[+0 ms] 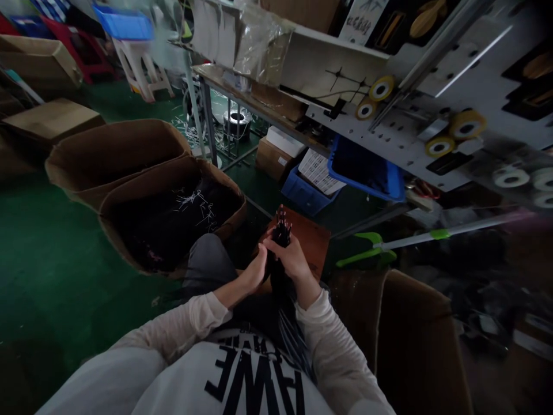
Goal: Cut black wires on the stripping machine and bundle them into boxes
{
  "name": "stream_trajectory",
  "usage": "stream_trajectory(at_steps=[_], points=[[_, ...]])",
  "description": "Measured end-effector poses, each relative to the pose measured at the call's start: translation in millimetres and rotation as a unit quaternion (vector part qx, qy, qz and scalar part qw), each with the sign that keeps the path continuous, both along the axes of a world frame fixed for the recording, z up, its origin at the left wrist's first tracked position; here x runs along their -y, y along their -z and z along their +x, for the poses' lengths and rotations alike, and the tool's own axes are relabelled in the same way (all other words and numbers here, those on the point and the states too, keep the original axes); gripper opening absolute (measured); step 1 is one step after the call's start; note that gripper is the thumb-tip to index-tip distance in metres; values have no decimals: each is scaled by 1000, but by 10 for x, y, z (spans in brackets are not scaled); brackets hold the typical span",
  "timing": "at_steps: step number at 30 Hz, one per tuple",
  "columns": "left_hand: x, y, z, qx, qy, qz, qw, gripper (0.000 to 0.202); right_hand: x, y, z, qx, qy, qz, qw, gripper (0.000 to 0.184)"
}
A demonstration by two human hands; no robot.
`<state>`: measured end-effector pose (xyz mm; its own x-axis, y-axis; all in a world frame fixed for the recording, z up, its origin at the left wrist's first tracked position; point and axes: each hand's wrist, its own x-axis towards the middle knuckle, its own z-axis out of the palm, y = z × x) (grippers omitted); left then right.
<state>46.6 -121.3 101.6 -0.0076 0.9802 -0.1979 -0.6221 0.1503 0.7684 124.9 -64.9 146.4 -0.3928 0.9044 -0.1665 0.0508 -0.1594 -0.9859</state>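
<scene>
1. Bundle of dark strands [281, 233]: gathered and held upright in front of the seated person's chest, its pinkish tips [281, 214] pointing up, which keeps the upper ends together and in view.
2. Right hand [288, 257]: closed around the bundle's middle, apparently bearing its weight.
3. Left hand [254, 270]: curled against the bundle's lower side, seemingly steadying it; whether it closes around the strands cannot be told.
4. Wooden board [309, 236]: lies behind the hands, just beyond the knee in grey trousers [207, 259].
5. Cardboard box [173, 216]: stands beside the knee, within easy reach, and holds a dark mass with pale strands on top. A second cardboard box [116, 158] adjoins it.
6. Blue plastic crate [306, 193]: holds white printed sheets [317, 172], below a white perforated panel [436, 104] carrying yellow-rimmed rollers [466, 124].
7. Hidden detail: the bundle's lower end merges with dark clothing, and the tips are too small to identify.
</scene>
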Motion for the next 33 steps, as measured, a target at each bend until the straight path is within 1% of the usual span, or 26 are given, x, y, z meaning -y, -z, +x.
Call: stream_trajectory(at_steps=[3, 5, 8, 11, 13, 14, 16, 17, 18, 19, 20, 21, 22, 24, 26, 27, 29, 31, 33], points=[[-19, 61, -85, -11, 47, 60, 997, 87, -5, -61, -69, 41, 25, 48, 998, 31], [-7, 79, -115, -11, 86, 60, 994, 84, 14, -69, -109, 74, 33, 72, 994, 30], [58, 97, -96, 13, 105, 34, 994, 66, 68, -45, -131, 116, 18, 68, 991, 32], [134, 154, -39, 28, 143, 11, 989, 39, 60, -43, -111, 128, -38, 34, 990, 35], [177, 213, -19, 25, 153, -1, 988, 33, -48, -66, -110, 67, -69, 19, 995, 39], [198, 241, -23, 27, 148, -10, 989, 32, -140, -70, -126, 15, -62, 20, 998, 41], [247, 288, -66, 56, 121, -37, 990, 29, -383, -13, -217, -84, -10, 24, 996, 41], [274, 306, -108, 81, 98, -54, 990, 28, -516, 71, -297, -108, 15, 16, 994, 38], [305, 323, -163, 109, 66, -72, 989, 28, -642, 200, -402, -107, 25, -9, 994, 34], [337, 340, -228, 134, 28, -89, 987, 28, -751, 376, -530, -81, 17, -57, 995, 30], [372, 360, -300, 152, -14, -104, 983, 29, -834, 594, -677, -38, -6, -118, 992, 25], [410, 384, -377, 163, -56, -116, 978, 30, -890, 842, -837, 12, -34, -189, 981, 21], [451, 413, -451, 167, -94, -125, 974, 32, -920, 1107, -1005, 66, -47, -261, 962, 17], [543, 481, -580, 163, -143, -141, 966, 35, -933, 1638, -1338, 120, -44, -321, 939, 13], [648, 554, -658, 166, -157, -158, 961, 32, -943, 2105, -1634, 159, -11, -342, 926, 14], [702, 589, -676, 173, -155, -166, 958, 28, -961, 2302, -1759, 176, 10, -346, 921, 17], [800, 651, -677, 195, -150, -175, 953, 22, -1029, 2621, -1955, 202, 53, -346, 915, 21], [866, 708, -661, 214, -154, -181, 947, 20, -1126, 2843, -2074, 211, 94, -333, 914, 21], [886, 767, -661, 225, -166, -188, 942, 18, -1233, 2950, -2117, 203, 137, -309, 919, 17]])
